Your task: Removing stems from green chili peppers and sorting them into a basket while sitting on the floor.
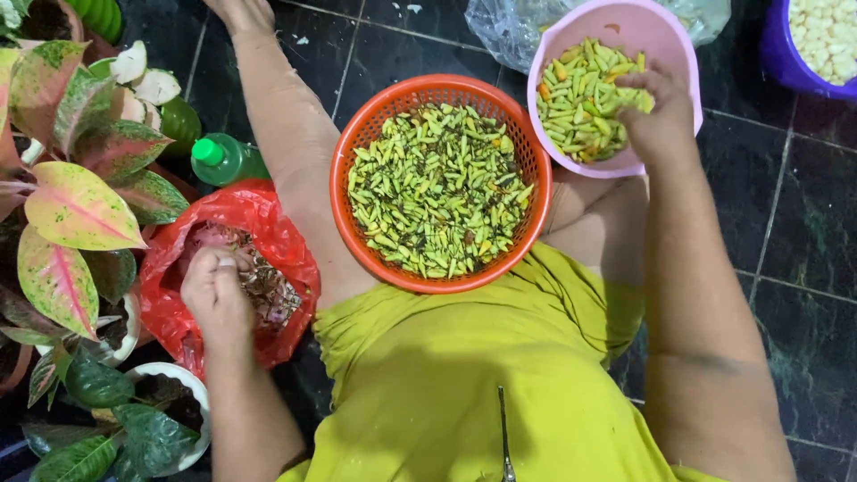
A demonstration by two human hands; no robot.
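Dark tiled floor (pixel 803 232); left hand (pixel 214 290) pinching scraps over red bag (pixel 286 241), right hand's (pixel 662 112) clenched fingers hiding chillies (pixel 580 98).

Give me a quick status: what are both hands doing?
Left hand in the red plastic bag of scraps. Right hand in the pink basket of chillies. Orange basket between them, untouched.

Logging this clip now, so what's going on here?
A person sits on a dark tiled floor with an orange basket of small green chillies on their lap. The right hand rests in a pink basket of chillies. The left hand reaches into a red plastic bag of scraps, beside potted plants.
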